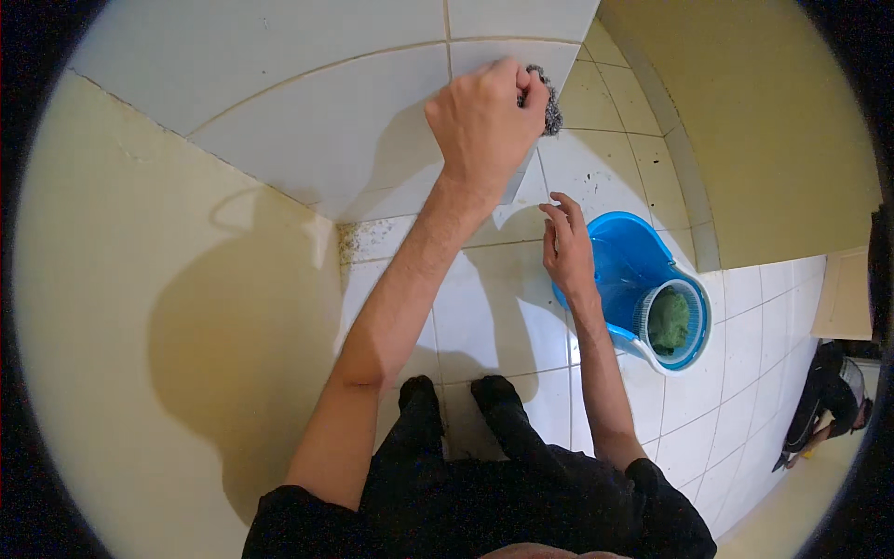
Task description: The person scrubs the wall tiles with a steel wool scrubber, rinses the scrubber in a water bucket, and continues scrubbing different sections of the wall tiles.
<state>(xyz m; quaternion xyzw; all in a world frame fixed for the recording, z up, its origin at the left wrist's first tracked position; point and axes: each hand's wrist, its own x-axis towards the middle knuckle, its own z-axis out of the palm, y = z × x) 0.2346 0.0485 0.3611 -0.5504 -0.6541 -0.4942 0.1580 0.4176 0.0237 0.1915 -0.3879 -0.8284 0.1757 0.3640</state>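
Note:
My left hand (486, 116) is raised with its fingers closed around a grey steel wool scourer (553, 115). It is at the white tiled surface (321, 116), close to that surface's right-hand edge. My right hand (570, 247) hangs lower down, fingers loosely bent and apart, with nothing seen in it. Just to its right, on the floor, stands a blue mop bucket (622, 224). The bucket has a pale wringer basket (643, 312) in its near part, and a green cloth-like bundle (668, 321) lies in the basket.
White floor tiles (498, 326) lie under my feet, with dark specks beyond the bucket. A cream wall (102, 307) rises on the left, a yellowish wall (745, 121) on the right. Farther right, a person (824, 396) in dark clothes bends low near a cardboard-brown panel (843, 296).

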